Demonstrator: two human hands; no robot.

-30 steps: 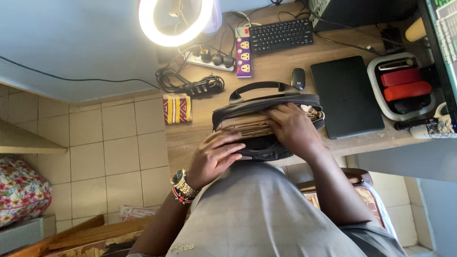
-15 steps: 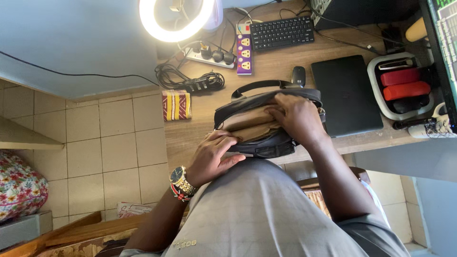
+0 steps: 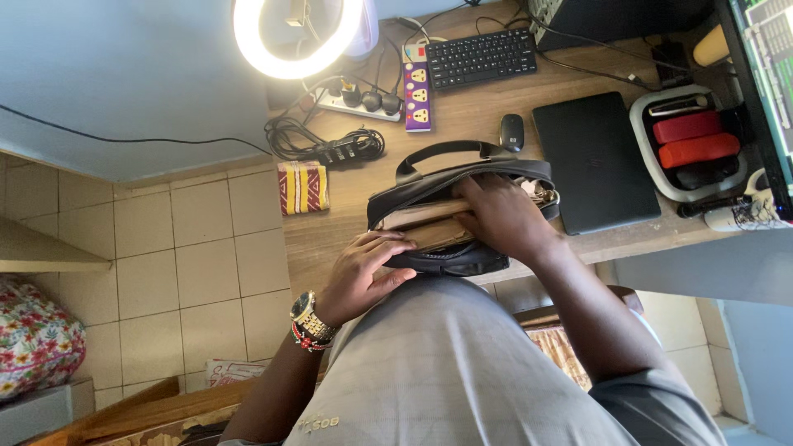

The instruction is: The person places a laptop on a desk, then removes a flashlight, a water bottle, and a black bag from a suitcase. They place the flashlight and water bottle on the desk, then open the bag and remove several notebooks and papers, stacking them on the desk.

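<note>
Slippage looks the likeliest trouble, since the black bag (image 3: 450, 219) sits at the bench (image 3: 462, 124) edge against the person's body, the left hand (image 3: 363, 272) clasping its near side while the right hand (image 3: 500, 216) closes its grip on brown envelopes (image 3: 421, 223) inside.

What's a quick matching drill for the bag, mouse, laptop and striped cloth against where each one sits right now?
Things:
1. bag
2. mouse
3. laptop
4. striped cloth

Places:
A. at the desk's left edge, beside the cables
B. at the desk's near edge, both hands on it
C. closed, right of the bag
D. between keyboard and bag handle

Pairs: 1-B, 2-D, 3-C, 4-A
</note>
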